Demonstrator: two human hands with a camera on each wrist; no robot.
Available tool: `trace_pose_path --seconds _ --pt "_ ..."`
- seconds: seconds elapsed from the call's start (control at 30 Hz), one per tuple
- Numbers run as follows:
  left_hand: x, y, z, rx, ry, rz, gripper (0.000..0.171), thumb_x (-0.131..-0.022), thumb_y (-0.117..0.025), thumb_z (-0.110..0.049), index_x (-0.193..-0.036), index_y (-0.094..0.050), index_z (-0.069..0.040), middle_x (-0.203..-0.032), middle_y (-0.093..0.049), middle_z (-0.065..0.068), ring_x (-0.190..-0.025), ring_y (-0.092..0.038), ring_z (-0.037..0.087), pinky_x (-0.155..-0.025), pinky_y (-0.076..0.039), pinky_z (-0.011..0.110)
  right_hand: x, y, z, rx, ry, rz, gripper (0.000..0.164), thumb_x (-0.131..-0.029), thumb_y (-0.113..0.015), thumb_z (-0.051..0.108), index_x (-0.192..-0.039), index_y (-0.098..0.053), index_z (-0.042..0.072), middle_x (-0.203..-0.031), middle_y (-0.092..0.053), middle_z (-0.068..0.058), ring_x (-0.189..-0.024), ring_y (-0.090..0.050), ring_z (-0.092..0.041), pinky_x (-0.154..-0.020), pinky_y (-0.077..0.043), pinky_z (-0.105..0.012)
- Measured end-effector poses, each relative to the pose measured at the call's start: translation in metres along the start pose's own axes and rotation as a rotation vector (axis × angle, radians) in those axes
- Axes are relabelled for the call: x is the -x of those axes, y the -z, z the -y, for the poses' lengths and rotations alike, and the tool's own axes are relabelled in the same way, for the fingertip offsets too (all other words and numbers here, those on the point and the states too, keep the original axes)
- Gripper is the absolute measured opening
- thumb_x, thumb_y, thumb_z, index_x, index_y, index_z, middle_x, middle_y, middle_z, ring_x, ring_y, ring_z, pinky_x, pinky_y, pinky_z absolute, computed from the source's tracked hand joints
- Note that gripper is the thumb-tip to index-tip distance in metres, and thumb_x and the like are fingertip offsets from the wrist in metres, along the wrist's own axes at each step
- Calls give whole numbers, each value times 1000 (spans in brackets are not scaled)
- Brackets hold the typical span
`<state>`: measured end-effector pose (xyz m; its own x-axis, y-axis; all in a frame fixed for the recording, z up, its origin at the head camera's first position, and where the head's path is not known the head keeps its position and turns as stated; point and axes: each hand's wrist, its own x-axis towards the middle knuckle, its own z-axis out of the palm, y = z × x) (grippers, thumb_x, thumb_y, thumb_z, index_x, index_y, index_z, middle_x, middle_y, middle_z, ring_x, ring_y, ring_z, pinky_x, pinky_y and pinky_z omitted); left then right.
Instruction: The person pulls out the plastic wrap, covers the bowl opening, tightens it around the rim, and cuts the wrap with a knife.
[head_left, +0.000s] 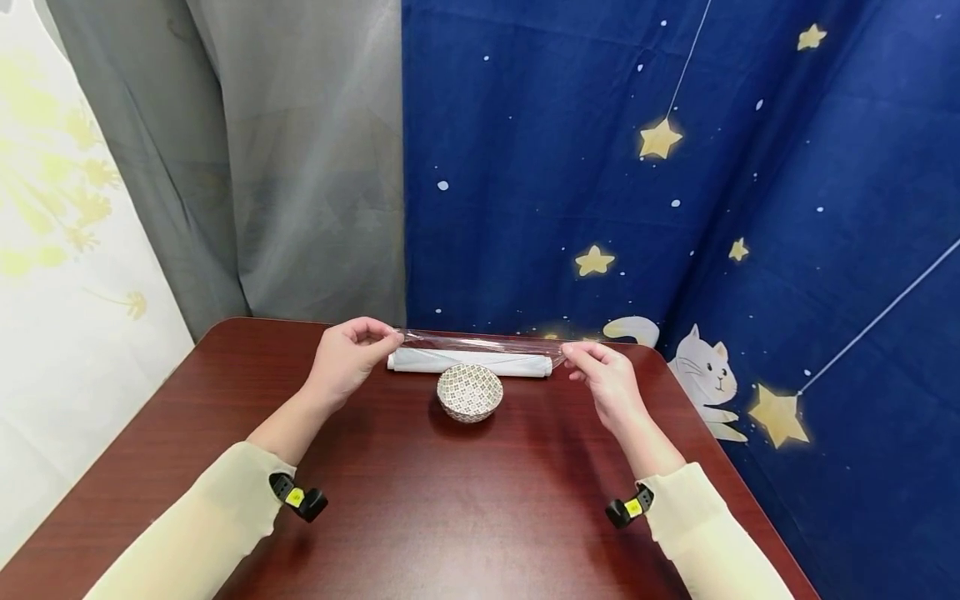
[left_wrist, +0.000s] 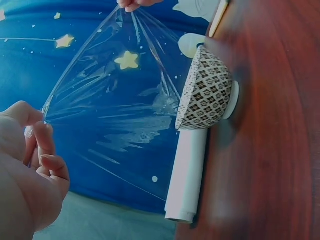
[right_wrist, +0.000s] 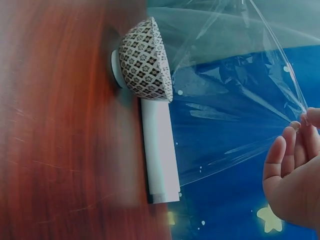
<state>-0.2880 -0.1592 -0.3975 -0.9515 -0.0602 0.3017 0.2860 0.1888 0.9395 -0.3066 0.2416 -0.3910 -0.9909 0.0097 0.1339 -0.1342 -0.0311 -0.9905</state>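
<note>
A sheet of clear plastic wrap (left_wrist: 107, 95) is stretched between both hands above a white roll (head_left: 427, 361) lying near the table's far edge. My left hand (head_left: 347, 358) pinches one corner between thumb and fingers. At the other corner my right hand (head_left: 606, 379) pinches the wrap the same way. A patterned bowl (head_left: 470, 393) stands upright in front of the roll, between and nearer than the hands. In the right wrist view the wrap (right_wrist: 225, 95) fans out from the fingertips down toward the roll behind the bowl (right_wrist: 145, 62).
The dark red-brown wooden table (head_left: 450, 517) reaches back to a blue star-printed curtain (head_left: 525, 167) and a grey curtain (head_left: 315, 167). Black wrist straps with small cameras (head_left: 300, 497) sit over both cream sleeves (head_left: 202, 525).
</note>
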Motion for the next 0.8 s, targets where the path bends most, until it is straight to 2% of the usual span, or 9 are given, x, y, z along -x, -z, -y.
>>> trace_pose_path --seconds 0.13,0.23,0.3,0.4,0.67,0.8 --pt "11 2 1 6 32 46 28 -95 -86 -19 -105 -76 5 -77 -72 -15 -71 -62 8 -64 -51 22 12 6 -4 89 -26 4 7 -103 -78 13 -102 -84 10 -84 -79 10 -80 -70 -10 -75 -60 -23" --pt "19 5 4 -10 52 77 27 -95 -86 -19 -104 -76 4 -74 -70 -12 -68 -61 10 -64 -51 24 21 11 -7 184 -34 28 24 -103 -79 19 -114 -81 -2 -84 -78 11 -78 -69 -10 -75 -58 -24" --pt "24 8 6 -22 64 99 26 -95 -86 -18 -103 -75 4 -72 -69 -10 -67 -61 9 -64 -52 25 25 14 -10 242 -31 45 32 -102 -80 22 -118 -78 -5 -84 -77 12 -77 -68 -10 -74 -56 -24" --pt "32 12 9 -42 77 133 23 -94 -85 -16 -101 -75 4 -73 -69 -9 -68 -60 8 -65 -53 25 31 17 -15 303 -37 82 34 -101 -81 24 -118 -78 -5 -84 -77 12 -78 -67 -11 -74 -55 -24" --pt "44 12 25 -126 114 223 22 -92 -87 -15 -92 -72 1 -70 -63 -9 -67 -54 6 -61 -45 24 43 19 -30 392 -76 181 22 -99 -81 17 -108 -80 -3 -79 -73 6 -81 -67 -19 -73 -56 -29" --pt "48 9 33 -172 168 256 30 -91 -89 -26 -86 -69 -5 -64 -55 -10 -64 -49 8 -58 -39 25 45 18 -39 429 -105 233 21 -97 -81 17 -106 -82 -2 -79 -70 4 -78 -64 -17 -70 -56 -28"
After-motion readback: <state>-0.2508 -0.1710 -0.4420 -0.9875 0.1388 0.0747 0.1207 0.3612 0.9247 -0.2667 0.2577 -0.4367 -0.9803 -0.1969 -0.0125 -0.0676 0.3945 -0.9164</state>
